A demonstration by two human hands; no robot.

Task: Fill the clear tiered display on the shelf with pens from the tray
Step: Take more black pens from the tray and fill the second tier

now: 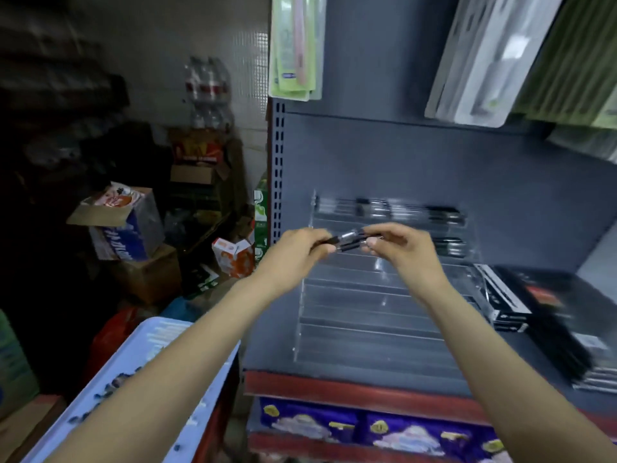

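Note:
Both hands are raised in front of the clear tiered display [374,315] on the grey shelf. A small bunch of dark pens [350,241] lies level between them. My left hand [297,252] pinches its left end and my right hand [400,248] pinches its right end. The display's top row holds a line of pens [394,208], and a few more pens [447,245] lie at the right of the second row. Its lower tiers look bare. The light blue tray [143,342] sits at the lower left under my left forearm, with several pens blurred on it.
Black boxes [551,315] lie on the shelf right of the display. Packaged goods [297,45] hang above. The shelf has a red front edge [350,389], with purple packs [400,432] below it. Cardboard boxes [127,228] and bottled water packs [208,85] crowd the floor at left.

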